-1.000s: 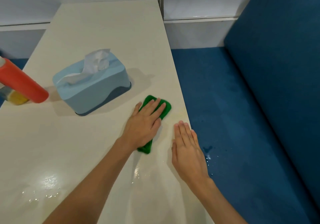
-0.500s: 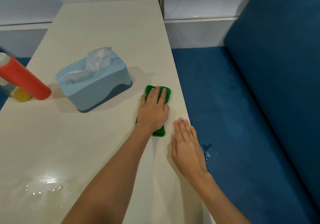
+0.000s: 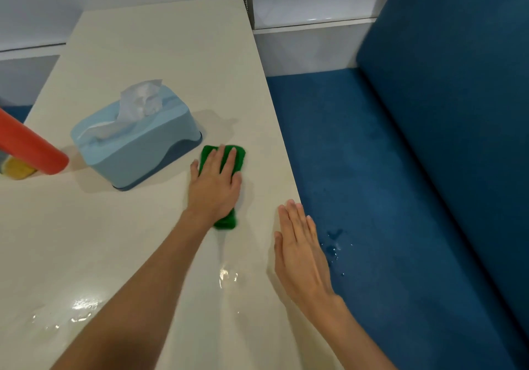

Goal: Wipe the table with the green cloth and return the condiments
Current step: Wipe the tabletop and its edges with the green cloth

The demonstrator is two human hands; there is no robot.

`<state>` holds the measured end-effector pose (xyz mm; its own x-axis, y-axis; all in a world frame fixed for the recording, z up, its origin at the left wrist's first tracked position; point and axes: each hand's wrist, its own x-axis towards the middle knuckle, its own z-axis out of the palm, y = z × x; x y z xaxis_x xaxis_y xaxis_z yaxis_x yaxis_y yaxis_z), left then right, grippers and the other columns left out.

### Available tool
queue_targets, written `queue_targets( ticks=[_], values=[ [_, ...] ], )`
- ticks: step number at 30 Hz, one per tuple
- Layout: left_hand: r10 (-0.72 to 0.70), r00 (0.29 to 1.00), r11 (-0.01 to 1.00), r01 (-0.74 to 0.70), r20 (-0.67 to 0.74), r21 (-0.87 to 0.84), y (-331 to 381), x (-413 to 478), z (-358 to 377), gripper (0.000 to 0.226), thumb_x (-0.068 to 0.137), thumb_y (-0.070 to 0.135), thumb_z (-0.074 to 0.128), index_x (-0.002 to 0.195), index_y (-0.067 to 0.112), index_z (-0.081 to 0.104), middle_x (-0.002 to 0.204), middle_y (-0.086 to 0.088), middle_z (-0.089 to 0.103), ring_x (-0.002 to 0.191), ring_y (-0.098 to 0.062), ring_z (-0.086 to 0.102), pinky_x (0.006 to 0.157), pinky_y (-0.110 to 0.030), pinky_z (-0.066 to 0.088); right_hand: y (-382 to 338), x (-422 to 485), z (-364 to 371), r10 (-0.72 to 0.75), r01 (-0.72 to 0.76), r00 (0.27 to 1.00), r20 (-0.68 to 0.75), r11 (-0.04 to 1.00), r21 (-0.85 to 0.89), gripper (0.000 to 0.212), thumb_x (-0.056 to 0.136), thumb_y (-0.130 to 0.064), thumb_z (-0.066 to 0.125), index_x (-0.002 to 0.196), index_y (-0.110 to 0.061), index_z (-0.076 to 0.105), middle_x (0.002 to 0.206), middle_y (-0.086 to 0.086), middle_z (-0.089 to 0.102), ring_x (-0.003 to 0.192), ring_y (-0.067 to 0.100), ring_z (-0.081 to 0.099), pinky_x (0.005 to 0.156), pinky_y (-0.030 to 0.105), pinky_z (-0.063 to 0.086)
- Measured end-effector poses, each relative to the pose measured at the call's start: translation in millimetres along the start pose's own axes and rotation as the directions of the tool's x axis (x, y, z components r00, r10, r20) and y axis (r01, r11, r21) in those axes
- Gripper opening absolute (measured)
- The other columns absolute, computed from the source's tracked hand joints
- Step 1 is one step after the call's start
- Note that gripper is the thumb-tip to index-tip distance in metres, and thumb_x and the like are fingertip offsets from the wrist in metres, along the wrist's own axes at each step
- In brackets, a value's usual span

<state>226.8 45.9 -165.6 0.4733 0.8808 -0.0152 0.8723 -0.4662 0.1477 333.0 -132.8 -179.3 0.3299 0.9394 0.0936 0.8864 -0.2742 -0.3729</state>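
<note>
My left hand (image 3: 214, 186) lies flat on the folded green cloth (image 3: 239, 155), pressing it onto the cream table (image 3: 160, 55) just right of a light blue tissue box (image 3: 134, 138). Green cloth shows beyond my fingertips and under my wrist. My right hand (image 3: 300, 252) rests flat at the table's right edge, fingers together and straight, holding nothing. A red condiment bottle (image 3: 31, 146) stands at the left edge of the view, and part of a yellow bottle (image 3: 17, 169) shows behind it.
Wet streaks glisten on the near part of the table (image 3: 80, 306). A blue padded bench seat (image 3: 386, 198) with water drops runs along the table's right side, its backrest (image 3: 458, 83) further right. A white wall stands behind.
My left hand has slid the green cloth away from me and slightly left, toward the tissue box. My right hand has stayed at the table's edge.
</note>
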Motion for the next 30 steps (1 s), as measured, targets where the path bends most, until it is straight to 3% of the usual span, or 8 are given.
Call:
queue_targets(
  ticks=[2,9,12,17,21,24,27,30],
  values=[
    [-0.038,0.999,0.999,0.038,0.014,-0.006,29,15,3,0.059,0.097,0.039,0.017,0.153,0.018,0.019,0.161,-0.005,0.015,0.147,-0.023,0.014,0.117,-0.048,0.008,0,1,0,0.014,-0.014,1.0,-0.005,0.999,0.038,0.049,0.096,-0.016,0.024,0.135,0.0,0.049,0.143,0.016,0.046,0.135,0.026,0.04,0.112,0.035,0.018],
    [0.245,0.966,0.947,-0.222,0.076,-0.233,51,-27,-7,0.061,0.094,0.042,0.011,0.151,0.027,0.028,0.16,0.005,0.018,0.147,-0.013,0.013,0.118,-0.041,0.006,-7,19,-27,0.122,-0.073,0.99,-0.072,0.877,0.475,0.049,0.095,-0.004,0.032,0.144,-0.006,0.034,0.153,0.007,0.031,0.14,0.004,0.013,0.119,0.03,0.009],
    [0.219,0.976,0.928,-0.207,0.007,-0.311,19,-56,-18,0.053,0.099,0.045,0.016,0.149,0.033,0.031,0.157,0.012,0.024,0.145,-0.005,0.018,0.118,-0.041,0.001,-27,46,-31,0.103,-0.063,0.99,-0.094,0.933,0.355,0.05,0.097,-0.016,0.034,0.146,-0.006,0.028,0.155,0.014,0.024,0.146,0.021,0.012,0.119,0.035,0.005],
    [-0.093,0.994,0.982,0.081,-0.06,-0.172,-55,-74,-14,0.056,0.099,0.044,0.013,0.151,0.027,0.026,0.158,0.005,0.024,0.146,-0.012,0.019,0.117,-0.043,0.006,-77,75,-2,0.162,-0.169,0.982,0.098,0.983,0.07,0.068,0.1,-0.038,0.03,0.151,-0.006,-0.001,0.156,0.025,-0.008,0.144,0.038,-0.01,0.117,0.046,-0.008],
    [-0.081,0.996,0.993,0.077,-0.042,-0.086,-69,-77,-1,0.058,0.099,0.046,0.011,0.153,0.028,0.018,0.16,0.006,0.014,0.148,-0.015,0.011,0.117,-0.046,0.008,-101,90,26,0.25,-0.245,0.962,0.112,0.968,-0.053,0.073,0.1,-0.046,0.024,0.15,-0.001,-0.005,0.152,0.031,-0.014,0.14,0.047,-0.015,0.114,0.053,-0.013],
    [-0.08,0.994,0.994,0.074,-0.075,-0.082,-69,-76,4,0.058,0.099,0.045,0.009,0.152,0.027,0.021,0.16,0.006,0.017,0.148,-0.015,0.012,0.116,-0.047,0.01,-107,116,36,0.043,-0.035,0.996,0.081,0.995,-0.093,0.065,0.1,-0.044,0.019,0.151,-0.006,0.01,0.155,0.029,0.002,0.142,0.046,-0.001,0.114,0.052,-0.007],
    [-0.073,0.993,0.993,0.063,-0.093,-0.105,-72,-77,2,0.058,0.098,0.045,0.011,0.152,0.028,0.024,0.159,0.006,0.019,0.147,-0.014,0.014,0.117,-0.046,0.01,-83,154,31,-0.268,0.288,0.948,0.171,0.952,-0.108,0.054,0.101,-0.039,0.021,0.151,-0.021,0.019,0.159,0.014,0.011,0.145,0.035,0.007,0.115,0.049,0.0],
    [-0.074,0.992,0.992,0.063,-0.101,-0.106,-72,-77,2,0.057,0.098,0.045,0.013,0.151,0.029,0.027,0.158,0.007,0.022,0.147,-0.014,0.017,0.117,-0.045,0.011,-39,180,18,-0.21,0.235,0.965,0.156,0.957,-0.169,0.05,0.101,-0.037,0.023,0.151,-0.029,0.018,0.16,0.006,0.01,0.146,0.028,0.005,0.115,0.051,0.002]
  ],
)
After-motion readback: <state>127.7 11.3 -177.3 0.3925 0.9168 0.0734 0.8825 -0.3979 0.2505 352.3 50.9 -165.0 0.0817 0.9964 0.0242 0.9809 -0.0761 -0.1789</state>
